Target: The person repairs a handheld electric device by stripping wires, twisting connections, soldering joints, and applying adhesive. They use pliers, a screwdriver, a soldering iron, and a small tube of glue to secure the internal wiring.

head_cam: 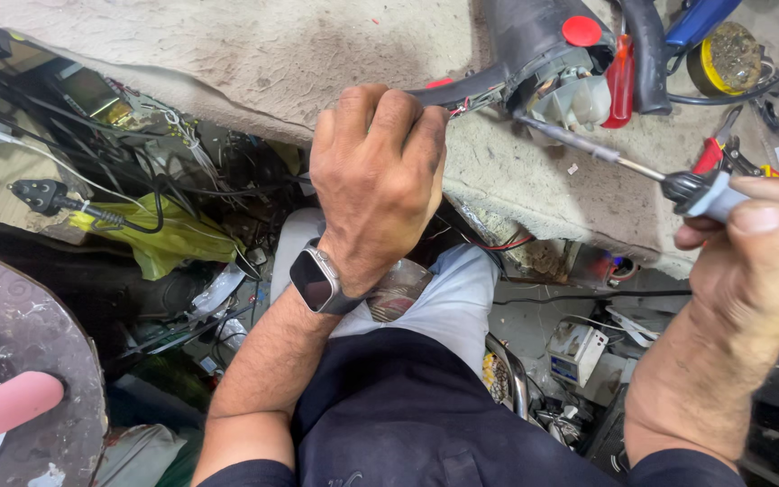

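Note:
My left hand [379, 176], with a dark smartwatch [316, 280] on its wrist, is closed around the black handle end of an opened appliance [534, 50] lying on the worn bench top [254, 54]. Small red and white wires stick out near my fingers. My right hand [755, 243] grips the pale blue handle of a soldering iron [615, 160]. Its long metal tip points left into the white inner parts of the appliance [574, 97], beside a round red button [581, 31].
A red-handled screwdriver [621, 79], a blue tool and a dirty yellow tape roll [725, 56] lie at the bench's back right. Tangled black cables, a plug [42, 194] and a yellow bag [169, 242] crowd the space below left. A grey round stool [20, 361] stands at lower left.

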